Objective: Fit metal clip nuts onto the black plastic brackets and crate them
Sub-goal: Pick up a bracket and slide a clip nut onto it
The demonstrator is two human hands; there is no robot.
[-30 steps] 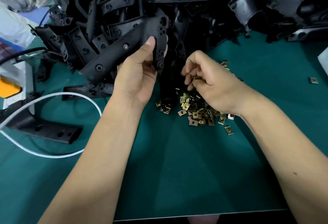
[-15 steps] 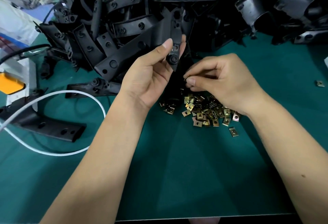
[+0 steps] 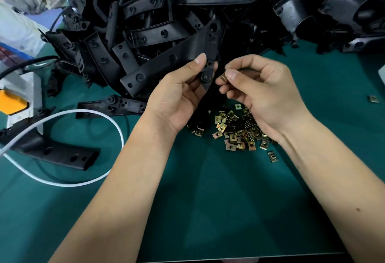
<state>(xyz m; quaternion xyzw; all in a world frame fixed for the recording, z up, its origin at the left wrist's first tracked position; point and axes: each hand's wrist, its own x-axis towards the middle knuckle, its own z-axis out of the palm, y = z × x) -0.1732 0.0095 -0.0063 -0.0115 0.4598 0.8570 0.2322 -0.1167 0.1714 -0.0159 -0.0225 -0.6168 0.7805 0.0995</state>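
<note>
My left hand (image 3: 181, 98) grips a long black plastic bracket (image 3: 166, 62) by its crossbar end, thumb on top. The bracket's long arm slants down to the left above the table. My right hand (image 3: 260, 87) pinches one brass-coloured clip nut (image 3: 223, 77) between thumb and forefinger, a short gap to the right of the bracket's lower tab. Below both hands a loose heap of clip nuts (image 3: 235, 131) lies on the green mat (image 3: 208, 200).
A big pile of black brackets (image 3: 187, 8) fills the back of the table. Two single brackets (image 3: 110, 106) (image 3: 60, 154) lie at left, beside a white cable loop (image 3: 83, 179) and a yellow-and-white device (image 3: 12, 104). A stray nut (image 3: 373, 99) lies far right.
My right hand lifted a clip nut from the heap toward the bracket's tab. My left hand turned the bracket and drew it slightly nearer.
</note>
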